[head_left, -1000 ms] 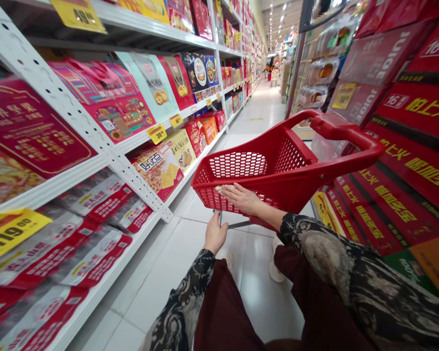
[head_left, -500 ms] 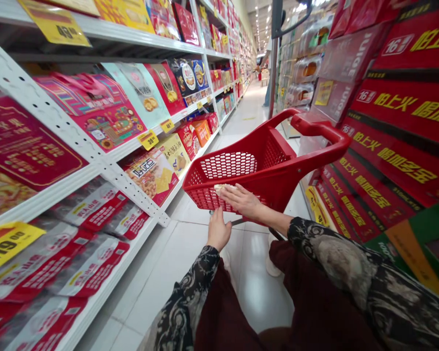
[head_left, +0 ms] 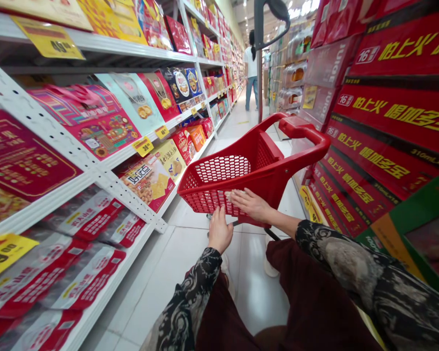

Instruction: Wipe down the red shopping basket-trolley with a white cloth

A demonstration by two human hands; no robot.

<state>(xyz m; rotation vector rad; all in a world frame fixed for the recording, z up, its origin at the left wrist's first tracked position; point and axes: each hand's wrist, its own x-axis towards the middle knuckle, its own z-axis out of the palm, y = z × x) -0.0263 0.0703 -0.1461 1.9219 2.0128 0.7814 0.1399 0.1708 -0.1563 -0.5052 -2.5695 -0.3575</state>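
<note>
A red plastic shopping cart [head_left: 241,170] is tipped toward me in the aisle, its mesh basket wall facing me and its red handle [head_left: 303,130] up at the right. My right hand [head_left: 251,204] lies flat on the lower mesh wall with its fingers stretched out. A small pale scrap, perhaps a cloth [head_left: 227,194], shows at the fingertips. My left hand [head_left: 220,232] reaches up under the basket's bottom edge, fingers curled round a thin metal bar [head_left: 237,223] of the cart's frame. I am crouched, with patterned sleeves and dark red trousers.
White shelves [head_left: 95,170] of boxed and bagged snacks with yellow price tags line the left. Stacked red drink cartons [head_left: 384,126] wall the right. The white tiled aisle floor [head_left: 168,273] runs ahead, where a person [head_left: 251,70] stands beside a grey pole [head_left: 259,58].
My right hand has slid a little down the mesh wall. The left hand has shifted slightly under the basket. The view has turned, and a person now shows far down the aisle.
</note>
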